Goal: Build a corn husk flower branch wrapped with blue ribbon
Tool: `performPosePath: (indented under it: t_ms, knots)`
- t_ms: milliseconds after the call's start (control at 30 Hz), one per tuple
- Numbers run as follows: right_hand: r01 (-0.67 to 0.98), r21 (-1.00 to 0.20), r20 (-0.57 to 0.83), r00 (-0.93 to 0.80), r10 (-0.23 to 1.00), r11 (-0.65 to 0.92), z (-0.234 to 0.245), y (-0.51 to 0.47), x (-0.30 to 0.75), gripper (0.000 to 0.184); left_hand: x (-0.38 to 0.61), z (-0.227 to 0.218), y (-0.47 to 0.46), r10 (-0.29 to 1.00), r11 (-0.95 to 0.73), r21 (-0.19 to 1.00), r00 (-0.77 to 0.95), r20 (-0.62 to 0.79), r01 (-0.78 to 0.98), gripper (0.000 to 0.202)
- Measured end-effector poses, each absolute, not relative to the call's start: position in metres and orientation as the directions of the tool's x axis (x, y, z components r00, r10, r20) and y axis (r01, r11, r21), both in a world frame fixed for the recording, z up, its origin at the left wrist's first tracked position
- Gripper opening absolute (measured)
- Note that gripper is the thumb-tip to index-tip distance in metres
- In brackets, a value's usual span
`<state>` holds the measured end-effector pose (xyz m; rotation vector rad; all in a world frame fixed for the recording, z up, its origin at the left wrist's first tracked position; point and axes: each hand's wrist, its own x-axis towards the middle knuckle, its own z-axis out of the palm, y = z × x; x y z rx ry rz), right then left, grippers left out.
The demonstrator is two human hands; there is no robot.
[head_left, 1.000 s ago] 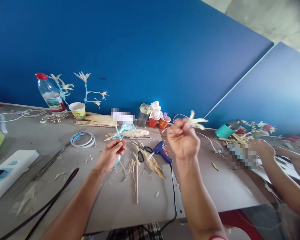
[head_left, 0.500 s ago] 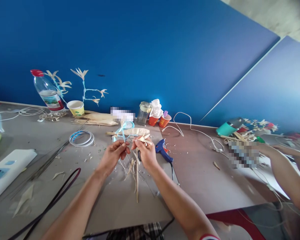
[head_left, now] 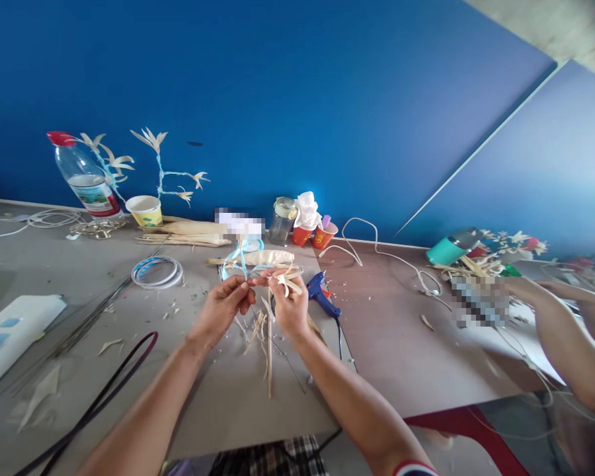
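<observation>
Over the middle of the table, my left hand [head_left: 227, 301] is closed in a pinch on the lower end of a light-blue wrapped stem [head_left: 243, 259]. My right hand [head_left: 291, 309] is closed around a pale husk flower [head_left: 288, 284], whose petals stick out above the thumb. The fingertips of both hands meet, or nearly meet, at the stem's base; the exact contact is too small to make out. Behind them lies a pale rolled husk [head_left: 276, 257]. Below are thin dry strips [head_left: 270, 360] and scraps. A blue glue gun [head_left: 323, 295] lies just right of my right hand.
Left are a tape roll [head_left: 157, 272], thin wires [head_left: 96, 304], a white power strip [head_left: 22, 337] and a dark loop [head_left: 123, 377]. A bottle [head_left: 92, 185], yellow cup [head_left: 146, 213], jar [head_left: 282, 221] and red cups [head_left: 324, 235] line the wall. Another person's arms [head_left: 560, 337] are at right.
My right fingers have moved left to meet my left fingertips at the stem. The view has shifted slightly, so the table things sit a little further left and higher.
</observation>
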<state>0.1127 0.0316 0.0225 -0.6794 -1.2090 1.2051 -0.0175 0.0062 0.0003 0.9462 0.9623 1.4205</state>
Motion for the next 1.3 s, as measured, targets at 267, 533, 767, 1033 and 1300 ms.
performPosePath:
  t_ms: [267, 533, 767, 1033, 1300]
  knots:
    - [-0.2, -0.884, 0.448, -0.105, 0.888, 0.422, 0.016, 0.03, 0.115, 0.01, -0.016, 0.003, 0.004, 0.996, -0.067, 0.946, -0.08, 0.044, -0.317, 0.018]
    - [-0.169, -0.853, 0.513, -0.104, 0.852, 0.493, 0.009, 0.031, 0.118, 0.006, -0.017, 0.001, 0.005, 0.994, -0.077, 0.961, -0.09, 0.055, -0.267, 0.02]
    - [-0.189, -0.857, 0.503, -0.106, 0.858, 0.479, 0.012, 0.028, 0.119, 0.008, -0.018, 0.006, 0.005, 0.994, -0.07, 0.96, -0.1, 0.045, -0.272, 0.02]
    - [-0.106, -0.871, 0.489, -0.103, 0.866, 0.479, 0.025, 0.024, 0.124, 0.012, -0.019, 0.01, 0.004, 0.99, -0.072, 0.934, -0.142, 0.023, -0.351, 0.025]
    - [-0.102, -0.91, 0.415, -0.175, 0.893, 0.402, 0.023, 0.027, 0.123, 0.016, -0.016, 0.008, 0.002, 0.993, -0.068, 0.941, -0.112, 0.033, -0.331, 0.031]
